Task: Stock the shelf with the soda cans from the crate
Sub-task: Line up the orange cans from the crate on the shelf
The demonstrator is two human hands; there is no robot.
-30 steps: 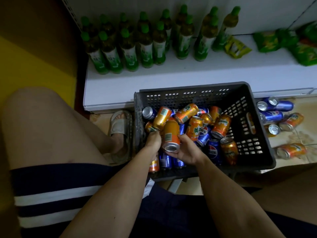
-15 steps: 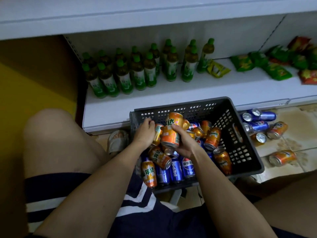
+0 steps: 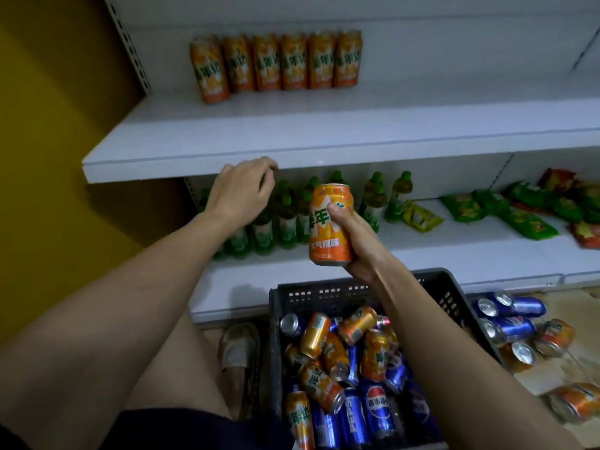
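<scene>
My right hand (image 3: 355, 241) grips an upright orange soda can (image 3: 329, 222) in the air above the crate, level with the lower shelf. My left hand (image 3: 242, 190) is raised at the front edge of the middle shelf (image 3: 292, 157). Its fingers are curled, its palm is hidden, and nothing shows in it. A row of several orange cans (image 3: 276, 63) stands at the back of that shelf. The dark grey crate (image 3: 324, 293) on the floor holds several orange and blue cans (image 3: 341, 368) lying jumbled.
Green bottles (image 3: 373, 199) and snack packets (image 3: 519, 216) fill the lower shelf. Loose blue and orange cans (image 3: 519, 332) lie on the floor right of the crate. My bare left leg and a sandal (image 3: 238, 349) are to the crate's left. A yellow wall is at far left.
Both hands have risen out of the crate. The right hand lifted an orange can up to shelf height, and the left hand went to the middle shelf's edge. The view tilted upward.
</scene>
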